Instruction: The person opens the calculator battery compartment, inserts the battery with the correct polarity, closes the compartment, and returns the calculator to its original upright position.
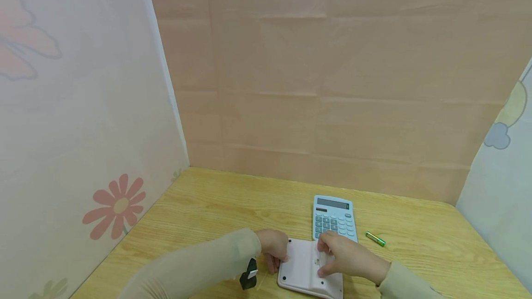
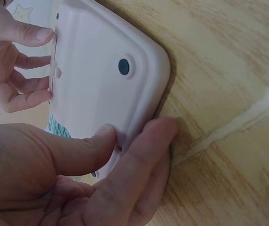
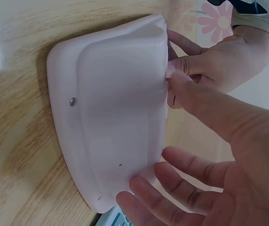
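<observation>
A pale pink calculator (image 1: 297,264) lies face down on the table, its back showing screws and dark rubber feet. My left hand (image 1: 274,246) grips its left edge, thumb on the back and fingers round the side, as the left wrist view shows. Over the battery compartment, my right hand (image 1: 342,255) has its thumb and fingers spread to the two ends of the battery cover (image 1: 323,258), holding it. Part of the cover is hidden by the fingers. Behind the right hand, a light blue calculator (image 1: 334,218) lies face up.
A green battery (image 1: 375,238) lies on the wooden table (image 1: 249,197) right of the blue calculator. A tan backdrop (image 1: 332,105) stands behind the table, with flower-printed cloth (image 1: 104,119) on the left. Black gear (image 1: 248,277) is strapped at the left wrist.
</observation>
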`<state>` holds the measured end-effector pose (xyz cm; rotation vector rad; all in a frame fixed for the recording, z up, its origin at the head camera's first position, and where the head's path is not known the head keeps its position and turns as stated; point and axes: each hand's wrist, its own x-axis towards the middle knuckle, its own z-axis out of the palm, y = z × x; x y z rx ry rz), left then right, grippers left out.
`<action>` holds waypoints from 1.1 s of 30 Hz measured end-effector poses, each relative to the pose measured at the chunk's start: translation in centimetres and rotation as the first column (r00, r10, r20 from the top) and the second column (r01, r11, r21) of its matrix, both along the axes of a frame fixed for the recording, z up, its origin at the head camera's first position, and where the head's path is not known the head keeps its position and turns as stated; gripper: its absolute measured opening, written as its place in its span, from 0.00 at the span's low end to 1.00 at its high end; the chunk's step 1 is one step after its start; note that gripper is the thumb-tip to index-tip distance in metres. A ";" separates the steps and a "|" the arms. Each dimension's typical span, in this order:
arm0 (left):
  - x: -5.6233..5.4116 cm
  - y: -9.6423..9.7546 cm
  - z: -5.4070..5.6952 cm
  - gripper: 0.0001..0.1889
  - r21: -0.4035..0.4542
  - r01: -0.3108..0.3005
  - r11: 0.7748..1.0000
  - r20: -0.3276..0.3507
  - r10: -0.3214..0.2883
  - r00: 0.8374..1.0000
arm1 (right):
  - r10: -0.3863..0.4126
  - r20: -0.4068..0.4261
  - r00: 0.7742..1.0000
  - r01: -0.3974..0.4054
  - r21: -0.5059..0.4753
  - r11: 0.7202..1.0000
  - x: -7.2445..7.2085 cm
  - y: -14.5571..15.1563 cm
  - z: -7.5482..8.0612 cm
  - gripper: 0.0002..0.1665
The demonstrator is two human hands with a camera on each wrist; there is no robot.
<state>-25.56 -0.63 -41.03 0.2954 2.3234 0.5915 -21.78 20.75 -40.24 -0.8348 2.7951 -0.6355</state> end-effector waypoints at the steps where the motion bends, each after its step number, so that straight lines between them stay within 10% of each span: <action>1: 0.0 0.0 0.0 0.09 -0.001 0.000 1.000 -0.002 0.000 1.000 | -0.002 0.015 1.000 0.002 -0.013 1.000 -0.1 0.0 0.0 0.26; 17: 0.1 0.0 -0.3 0.11 0.012 0.007 1.000 -0.005 -0.007 1.000 | -0.028 0.277 0.960 0.052 -0.079 0.995 -2.5 0.6 1.2 0.16; 33: -0.2 0.0 -0.5 0.11 0.019 -0.006 1.000 0.012 0.006 1.000 | -0.203 0.300 0.932 0.182 0.096 0.979 -2.9 -1.4 2.0 0.23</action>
